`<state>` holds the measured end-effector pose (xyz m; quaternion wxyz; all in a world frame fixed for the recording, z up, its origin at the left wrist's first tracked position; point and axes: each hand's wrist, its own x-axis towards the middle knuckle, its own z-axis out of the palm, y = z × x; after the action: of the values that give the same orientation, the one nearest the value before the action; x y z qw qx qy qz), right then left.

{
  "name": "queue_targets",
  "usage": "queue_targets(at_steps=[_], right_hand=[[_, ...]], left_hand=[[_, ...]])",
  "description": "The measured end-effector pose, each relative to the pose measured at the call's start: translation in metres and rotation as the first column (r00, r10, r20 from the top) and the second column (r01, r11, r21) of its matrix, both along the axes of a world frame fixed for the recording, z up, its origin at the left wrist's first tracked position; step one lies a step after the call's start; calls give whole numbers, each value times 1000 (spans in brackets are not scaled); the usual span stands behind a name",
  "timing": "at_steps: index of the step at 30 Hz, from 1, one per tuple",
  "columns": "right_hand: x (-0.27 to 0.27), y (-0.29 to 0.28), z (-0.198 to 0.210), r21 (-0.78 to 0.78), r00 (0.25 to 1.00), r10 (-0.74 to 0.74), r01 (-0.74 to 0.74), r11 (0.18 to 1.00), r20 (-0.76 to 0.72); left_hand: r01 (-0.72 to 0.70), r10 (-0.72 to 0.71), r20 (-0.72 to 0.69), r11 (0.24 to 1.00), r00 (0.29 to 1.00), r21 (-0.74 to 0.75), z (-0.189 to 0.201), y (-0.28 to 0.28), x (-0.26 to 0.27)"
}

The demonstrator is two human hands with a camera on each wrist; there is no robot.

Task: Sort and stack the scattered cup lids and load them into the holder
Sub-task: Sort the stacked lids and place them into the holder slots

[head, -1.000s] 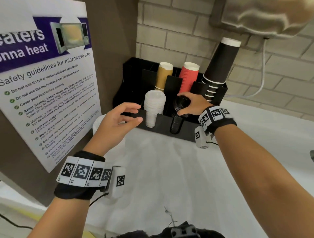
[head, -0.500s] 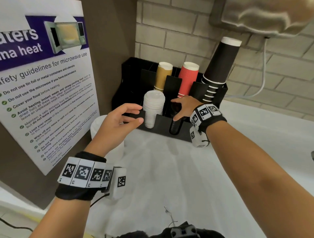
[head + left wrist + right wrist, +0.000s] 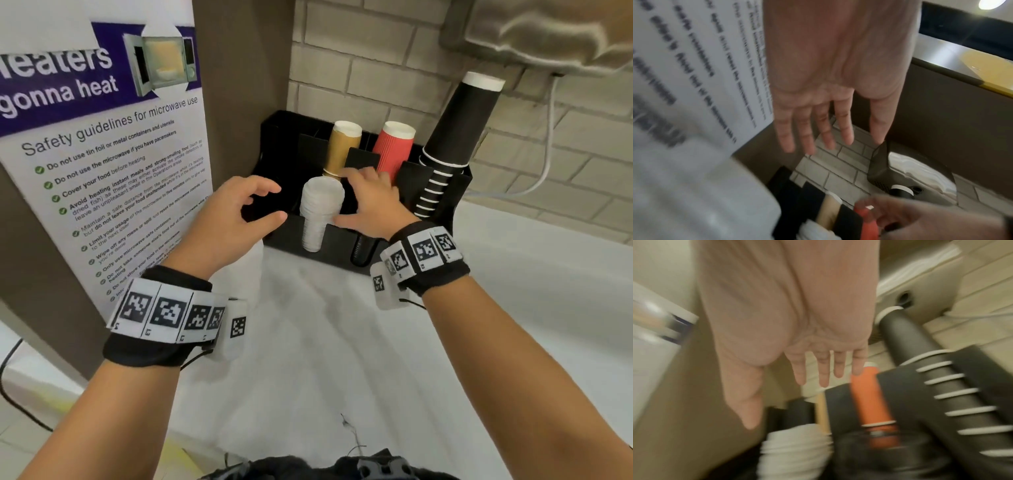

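Observation:
The black holder (image 3: 337,248) stands against the brick wall. Its front slots hold a white lid stack (image 3: 320,212) and a black lid stack (image 3: 363,251). My right hand (image 3: 356,198) hovers over the top of the black lid stack and hides it. In the right wrist view the right hand (image 3: 789,402) has straight, spread fingers (image 3: 823,379) that hold nothing, above the black lid stack (image 3: 879,451) and the white lid stack (image 3: 795,451). My left hand (image 3: 270,202) hangs empty just left of the white stack, fingers loosely curved. The left hand (image 3: 828,142) is also empty in the left wrist view.
Behind the lids stand a tan cup (image 3: 344,147), a red cup (image 3: 394,150) and a tall leaning stack of black cups (image 3: 455,137). A microwave poster (image 3: 102,154) covers the left panel. A dispenser (image 3: 548,31) hangs top right. White cloth (image 3: 342,342) covers the counter.
My right hand has let go of the top of the black lid stack, opened and drifted left toward the white stack. The left hand has moved slightly closer to the holder.

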<state>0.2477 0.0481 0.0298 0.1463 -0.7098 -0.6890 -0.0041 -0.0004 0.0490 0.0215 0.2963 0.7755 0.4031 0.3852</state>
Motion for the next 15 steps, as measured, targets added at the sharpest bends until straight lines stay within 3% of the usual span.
queue_targets(at_steps=[3,5,7,9,12,15], right_hand=[[-46,-6,-15,-156,924,187,-250,956,-332],[-69,-7,-32,-267,838,158,-336,903,-522],[-87,-6,-50,-310,788,119,-370,876,-604],[-99,-3,-61,-293,740,117,-399,869,-662],[-107,-1,-68,-234,680,128,-413,880,-722],[-99,-4,-65,-192,725,157,-374,907,-670]], left_hand=[[-91,94,-325,996,941,24,2,5,-6],[-134,90,-489,989,868,-56,-2,4,-9],[-186,68,-591,972,804,-141,-11,2,-12],[-230,71,-639,958,766,-170,-21,0,-12],[-235,69,-605,951,793,-199,-32,-1,-10],[-151,13,-510,962,860,-229,-39,3,-5]])
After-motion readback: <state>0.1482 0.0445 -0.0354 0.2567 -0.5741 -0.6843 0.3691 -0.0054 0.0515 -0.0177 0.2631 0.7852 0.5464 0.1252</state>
